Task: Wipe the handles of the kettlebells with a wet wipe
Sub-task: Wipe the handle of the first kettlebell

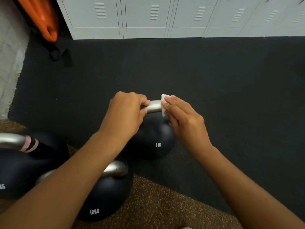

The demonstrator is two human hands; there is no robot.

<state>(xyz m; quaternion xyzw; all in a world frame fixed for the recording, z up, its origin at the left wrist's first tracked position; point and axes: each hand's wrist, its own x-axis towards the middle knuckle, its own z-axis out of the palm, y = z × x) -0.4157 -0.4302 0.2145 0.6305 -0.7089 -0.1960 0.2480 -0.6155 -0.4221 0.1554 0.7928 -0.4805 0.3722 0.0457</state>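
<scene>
The round black kettlebell marked 8KG (155,139) stands on the dark rubber floor (214,71), well out from the row of pale grey metal lockers (148,17) along the floor's far edge. Its brushed steel handle (154,106) runs crosswise, left to right, directly between the two hands (127,111), so the wiping stroke will have to travel sideways along that axis.

The left hand is curled round the left end of the handle, steadying it. The right hand (183,116) sits at the right end, fingers nearly straight, with the thumb pinching a folded white wet wipe (163,104) against the steel. The wipe touches the bar; only a short bare stretch shows between the hands. The right hand is the one placed to do the wiping, and to cover the left part the other hand would probably need to shift its hold.

Nearer the person, a black kettlebell marked 12KG (102,195) and a larger black kettlebell with a pink-banded steel handle (24,162) rest at the seam with the brown speckled flooring (156,204), neither touched. An orange and black bag (42,19) hangs by the far left corner.
</scene>
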